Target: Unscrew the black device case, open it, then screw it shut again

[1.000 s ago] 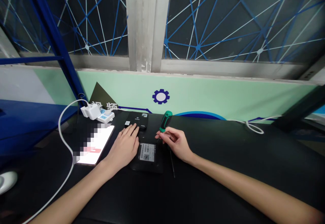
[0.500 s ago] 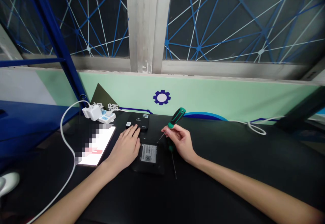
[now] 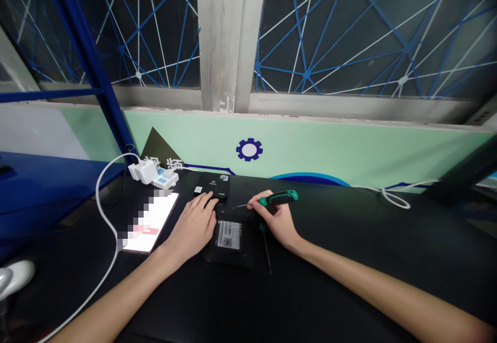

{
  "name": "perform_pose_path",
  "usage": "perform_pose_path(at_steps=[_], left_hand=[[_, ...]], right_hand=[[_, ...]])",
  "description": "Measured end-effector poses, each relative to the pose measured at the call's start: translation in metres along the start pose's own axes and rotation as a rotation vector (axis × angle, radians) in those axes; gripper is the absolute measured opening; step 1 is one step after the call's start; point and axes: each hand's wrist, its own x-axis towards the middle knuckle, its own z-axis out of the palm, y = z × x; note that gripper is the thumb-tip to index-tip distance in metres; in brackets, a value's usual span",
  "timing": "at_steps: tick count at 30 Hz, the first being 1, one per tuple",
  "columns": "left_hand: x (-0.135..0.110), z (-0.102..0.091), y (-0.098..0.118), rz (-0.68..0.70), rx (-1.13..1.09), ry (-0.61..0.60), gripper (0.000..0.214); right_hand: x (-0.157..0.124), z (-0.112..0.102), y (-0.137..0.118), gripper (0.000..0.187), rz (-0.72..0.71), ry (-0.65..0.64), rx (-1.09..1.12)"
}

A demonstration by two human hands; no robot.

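Observation:
My left hand (image 3: 192,226) lies flat, fingers stretched out, on the left edge of a black box with a white label (image 3: 229,239) on the black table (image 3: 349,260). My right hand (image 3: 274,218) pinches a green-handled screwdriver (image 3: 277,198), now held nearly level with its tip pointing left above the box. A second thin screwdriver (image 3: 266,247) lies on the table under that hand. A smaller black device (image 3: 213,186) sits just beyond my left fingertips.
A lit phone (image 3: 149,221) lies left of my left hand, with a white cable (image 3: 104,213) running to a white charger on a power strip (image 3: 153,173). Another white cable (image 3: 394,195) lies at the far right. A green wall panel backs the table.
The screwdriver has swung from upright over the box to nearly horizontal, handle to the right. My left hand has stayed on the box.

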Motion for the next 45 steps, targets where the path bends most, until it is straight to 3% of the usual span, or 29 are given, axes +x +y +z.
perform_pose_path(at_steps=[4, 11, 19, 26, 36, 40, 45], left_hand=[[0.001, -0.004, 0.001, 0.051, -0.029, 0.029, 0.038], [0.002, -0.005, 0.000, 0.078, -0.103, 0.043, 0.036], [0.002, -0.008, 0.004, 0.116, -0.137, 0.056, 0.036], [0.002, -0.008, 0.005, 0.152, -0.142, 0.028, 0.033], [0.003, -0.011, 0.006, 0.133, -0.147, 0.038, 0.026], [0.004, -0.015, 0.008, 0.081, -0.115, 0.053, 0.014], [0.005, -0.023, 0.012, -0.026, -0.083, 0.000, 0.031]], right_hand=[[-0.001, -0.004, 0.000, 0.028, -0.026, -0.050, -0.020], [0.000, -0.010, -0.004, 0.042, -0.070, -0.172, -0.109], [0.001, -0.006, -0.003, 0.024, -0.064, -0.228, -0.187], [0.000, -0.005, -0.005, 0.025, -0.087, -0.260, -0.192], [0.000, -0.009, -0.009, 0.034, -0.114, -0.254, -0.106], [-0.001, -0.008, -0.008, 0.034, -0.085, -0.186, -0.082], [-0.001, -0.008, -0.007, 0.034, -0.052, -0.132, -0.022]])
